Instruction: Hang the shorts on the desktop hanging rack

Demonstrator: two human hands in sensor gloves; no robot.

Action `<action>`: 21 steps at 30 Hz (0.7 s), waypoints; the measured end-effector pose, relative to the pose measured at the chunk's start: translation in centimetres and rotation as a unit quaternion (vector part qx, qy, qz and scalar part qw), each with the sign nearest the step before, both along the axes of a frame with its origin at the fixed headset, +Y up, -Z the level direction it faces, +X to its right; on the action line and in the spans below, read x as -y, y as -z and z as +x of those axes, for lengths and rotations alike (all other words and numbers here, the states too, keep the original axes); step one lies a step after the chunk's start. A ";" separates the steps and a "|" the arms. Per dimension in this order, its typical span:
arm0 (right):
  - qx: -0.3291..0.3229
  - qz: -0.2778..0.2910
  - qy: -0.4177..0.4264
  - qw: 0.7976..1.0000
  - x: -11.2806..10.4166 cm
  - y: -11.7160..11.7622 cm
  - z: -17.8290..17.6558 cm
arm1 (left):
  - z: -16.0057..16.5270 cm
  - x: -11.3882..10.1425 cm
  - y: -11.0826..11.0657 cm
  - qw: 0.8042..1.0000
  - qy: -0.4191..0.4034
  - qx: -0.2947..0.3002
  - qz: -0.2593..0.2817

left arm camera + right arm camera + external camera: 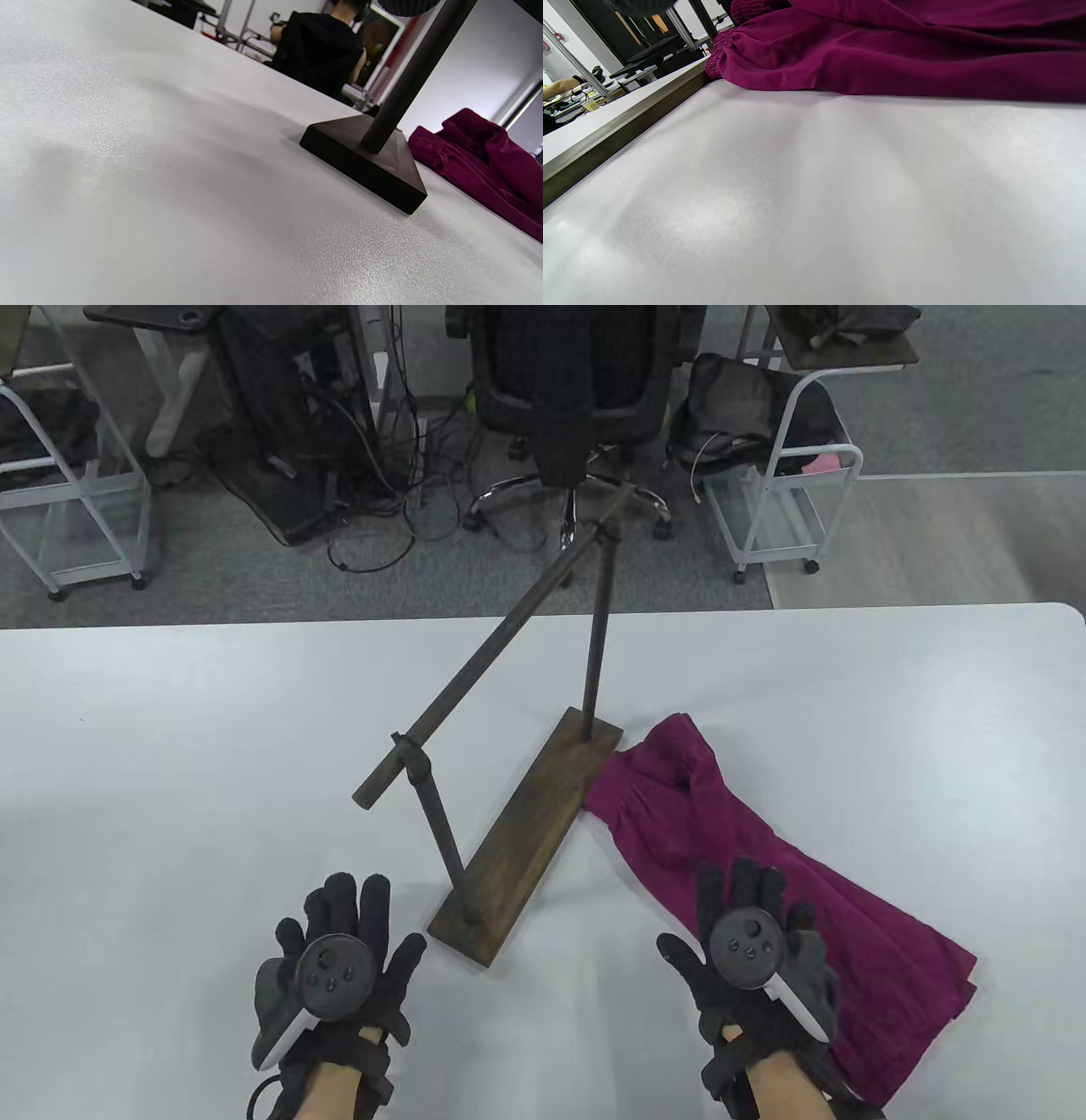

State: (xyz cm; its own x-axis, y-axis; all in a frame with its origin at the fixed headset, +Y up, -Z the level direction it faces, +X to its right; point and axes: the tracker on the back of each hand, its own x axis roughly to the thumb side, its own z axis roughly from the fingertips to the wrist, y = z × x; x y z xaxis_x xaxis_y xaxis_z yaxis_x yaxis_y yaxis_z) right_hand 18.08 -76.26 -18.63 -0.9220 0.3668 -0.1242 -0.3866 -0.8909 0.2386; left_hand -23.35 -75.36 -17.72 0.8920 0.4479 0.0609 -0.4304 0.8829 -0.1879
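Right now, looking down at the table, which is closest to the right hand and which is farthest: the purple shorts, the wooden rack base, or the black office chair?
1. Crumpled magenta-purple cloth shorts: partly under the right hand, spreading to its right.
2. Flat dark wooden rack base: on the table, to the hand's left.
3. Black office chair: on the floor beyond the table's far edge.

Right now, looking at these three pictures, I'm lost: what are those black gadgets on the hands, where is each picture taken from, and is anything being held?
No machine here: these are a person's hands in black sensor gloves, each with a round tracker strapped on its back. The big picture looks down on a white table. The other two come from small cameras on the wrists, low over the table. On it stands a dark wooden hanging rack, a bar on two posts. Beside its base lie magenta shorts, crumpled. The left hand lies open on bare table. The right hand is spread at the shorts' near edge. Neither holds anything yet.
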 end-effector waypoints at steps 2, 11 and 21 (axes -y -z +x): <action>0.000 0.000 -0.004 1.000 -0.1 -0.1 -0.1 | 0.0 0.0 0.0 1.000 0.000 -0.001 0.000; 0.000 0.003 -0.017 1.000 -0.3 -0.4 -0.2 | -0.1 -0.1 -0.1 1.000 -0.002 -0.002 0.002; 0.014 -0.004 -0.010 1.000 -0.1 -0.3 0.1 | 0.0 -0.1 -0.1 1.000 -0.005 0.004 0.003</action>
